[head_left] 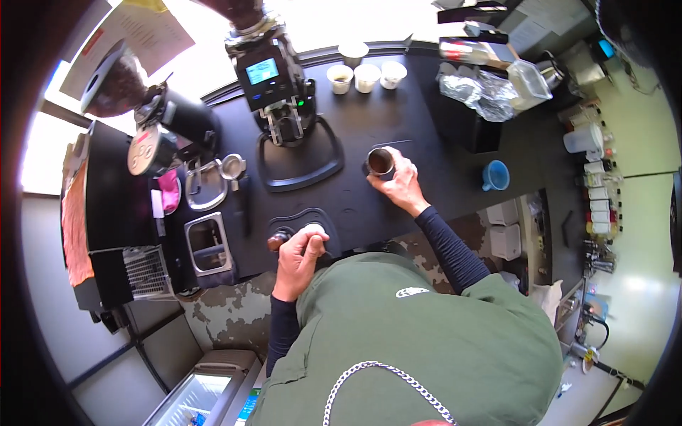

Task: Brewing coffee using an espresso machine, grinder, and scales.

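My right hand is closed round a small round cup that is dark brown inside; whether that is coffee grounds or liquid I cannot tell. It is above the black counter, right of the tall grinder. Nearer to me, the fingers of my left hand are curled in over a black tamping mat. A small whitish thing shows at their tips, too hidden to name. Against the left side of that hand is a dark brown rounded knob or handle; its other end is out of sight.
A black grinder with a lit screen stands at the back. Several white paper cups line up beside it. Right of my hand sits a blue cup. To the left are a metal portafilter basket and a steel-rimmed bin.
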### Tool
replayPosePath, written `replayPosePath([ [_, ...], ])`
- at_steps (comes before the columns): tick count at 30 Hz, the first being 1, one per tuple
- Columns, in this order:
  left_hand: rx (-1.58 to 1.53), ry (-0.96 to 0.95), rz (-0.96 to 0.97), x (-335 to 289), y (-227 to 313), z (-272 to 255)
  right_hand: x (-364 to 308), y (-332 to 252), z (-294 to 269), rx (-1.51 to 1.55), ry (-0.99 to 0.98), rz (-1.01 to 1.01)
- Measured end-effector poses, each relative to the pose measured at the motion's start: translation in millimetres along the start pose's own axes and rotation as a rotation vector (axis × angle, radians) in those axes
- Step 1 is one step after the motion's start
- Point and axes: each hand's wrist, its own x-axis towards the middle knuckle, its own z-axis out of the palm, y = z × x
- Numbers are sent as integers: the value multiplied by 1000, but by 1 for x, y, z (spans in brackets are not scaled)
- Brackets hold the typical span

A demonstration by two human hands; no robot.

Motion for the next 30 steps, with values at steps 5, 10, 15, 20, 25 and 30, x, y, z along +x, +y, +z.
replayPosePath([
  [5, 69, -82, 45, 17, 6, 33, -14, 45, -46, -169, 83, 135],
  [10, 110, -182, 39, 30, 36, 74, -8, 67, -50, -210, 40, 47],
  [15, 98, -134, -20, 21, 47, 118, -1, 76, -43, -202, -68, 61],
  [20, 142, -39, -95, -4, 45, 151, 2, 85, -78, 15, 27, -145],
  [25, 200, 0, -157, -17, 52, 176, 9, 126, -91, 292, 116, 88],
  [30, 201, 64, -96, -20, 52, 190, 2, 136, -87, 317, 93, 94],
])
